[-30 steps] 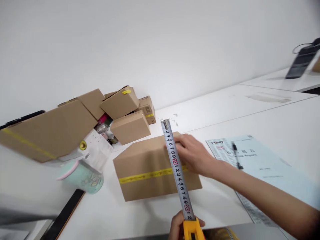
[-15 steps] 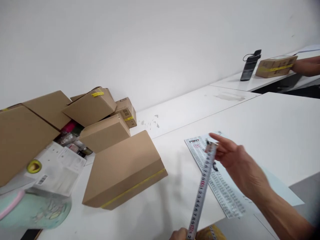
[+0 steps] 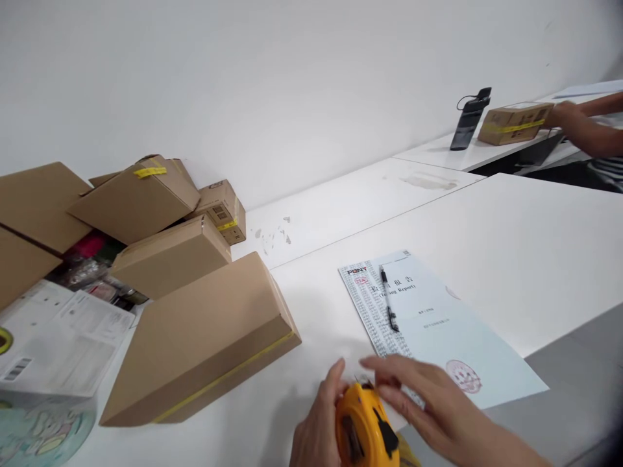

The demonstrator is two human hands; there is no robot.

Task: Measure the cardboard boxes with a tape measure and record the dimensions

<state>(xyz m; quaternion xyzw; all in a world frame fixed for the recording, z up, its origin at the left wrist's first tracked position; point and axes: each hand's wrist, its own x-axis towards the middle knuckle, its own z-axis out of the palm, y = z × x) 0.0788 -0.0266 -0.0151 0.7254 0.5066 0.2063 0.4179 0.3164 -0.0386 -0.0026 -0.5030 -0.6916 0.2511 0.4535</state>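
A yellow tape measure [image 3: 363, 428] with black trim is in my left hand [image 3: 317, 425], upright near the bottom edge of the view. My left hand is closed around its left side, thumb pointing up. Its blade is drawn in, with only a small bit showing at the mouth. My right hand [image 3: 433, 402] hovers at the right of the case, fingers stretched toward the mouth and apart. Beyond them lies a pale blue printed report [image 3: 438, 337] with red stamps, and a black pen [image 3: 388, 298] rests on it.
A closed cardboard box [image 3: 204, 331] stands to the left, with several more boxes [image 3: 170, 250] behind. A white package [image 3: 63, 337] and a mint-green container [image 3: 46, 428] are at far left. At back right are a dark bottle [image 3: 470, 120], a taped box [image 3: 516, 123] and another person's arms [image 3: 584, 126].
The blade, stretched out over the report before, has gone back into its case. My right hand has come down and left to the tape measure. The view has shifted right.
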